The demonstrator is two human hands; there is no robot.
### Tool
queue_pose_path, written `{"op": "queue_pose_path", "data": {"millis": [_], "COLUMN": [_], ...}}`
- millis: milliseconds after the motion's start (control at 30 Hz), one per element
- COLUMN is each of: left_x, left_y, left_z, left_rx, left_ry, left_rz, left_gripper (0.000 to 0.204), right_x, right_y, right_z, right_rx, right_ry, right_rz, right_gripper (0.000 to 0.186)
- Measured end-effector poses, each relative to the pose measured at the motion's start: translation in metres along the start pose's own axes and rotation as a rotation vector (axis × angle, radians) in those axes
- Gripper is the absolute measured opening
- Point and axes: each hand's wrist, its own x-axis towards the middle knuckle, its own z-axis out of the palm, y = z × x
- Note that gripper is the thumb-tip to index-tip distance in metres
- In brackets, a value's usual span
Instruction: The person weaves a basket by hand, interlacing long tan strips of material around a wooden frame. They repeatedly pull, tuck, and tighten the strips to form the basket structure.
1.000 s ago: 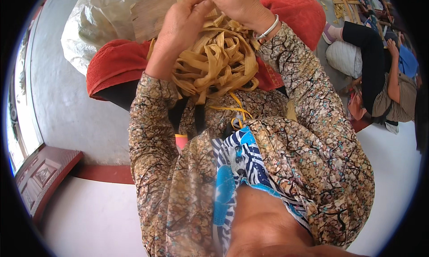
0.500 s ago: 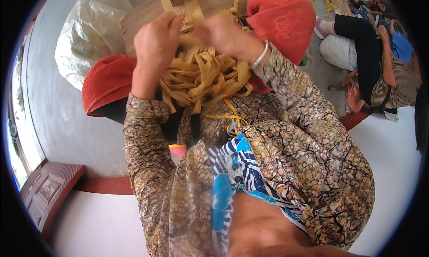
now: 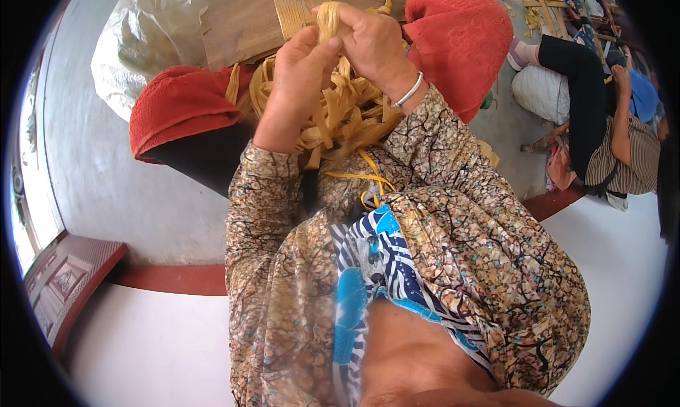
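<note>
Close together above my lap, my left hand (image 3: pixel 304 67) and my right hand (image 3: pixel 373 44) pinch a folded loop of flat, pale-yellow fibre strip (image 3: pixel 329 21). The loop stands up between the fingertips of both hands. Under and behind the hands lies a tangled heap of similar yellowish-tan strips (image 3: pixel 340 120), partly hidden by my left wrist. A silvery bangle (image 3: pixel 409 89) circles my right wrist. Red cloths cover both my knees: one on the left (image 3: pixel 185 109), one on the right (image 3: pixel 459 46).
A wooden board (image 3: pixel 241 24) with a lighter upright slat (image 3: pixel 296 14) stands just beyond my hands. To its left is a large translucent plastic sack (image 3: pixel 145 42). At the right another person (image 3: pixel 613 123) sits near a white sack (image 3: pixel 540 88) and a wooden frame (image 3: pixel 545 10).
My hands have come together, the left moving right, and now hold a raised strip loop between them. Earlier they were apart, the right one blurred by motion.
</note>
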Motion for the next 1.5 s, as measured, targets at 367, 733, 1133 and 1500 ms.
{"op": "queue_pose_path", "data": {"millis": [367,733,1133,1500], "left_x": [-0.017,0.001,-0.017,-0.026], "left_y": [-0.024,-0.058,-0.039,-0.011], "left_z": [-0.01,0.006,-0.005,0.009], "left_rx": [1.455,0.061,1.293,0.93], "left_ry": [0.305,0.083,0.263,0.081], "left_rz": [0.934,0.141,0.852,0.51], "left_gripper": [0.014,0.019,0.026,0.027], "right_x": [-0.036,-0.038,-0.04,-0.049], "right_y": [0.026,0.011,0.03,0.019], "right_z": [0.019,0.021,-0.007,-0.005], "right_rx": [0.731,0.638,0.672,1.385], "right_ry": [-0.238,0.138,-0.502,-0.429], "right_rz": [0.306,0.225,0.465,0.708], "right_gripper": [0.029,0.024,0.021,0.023]}}
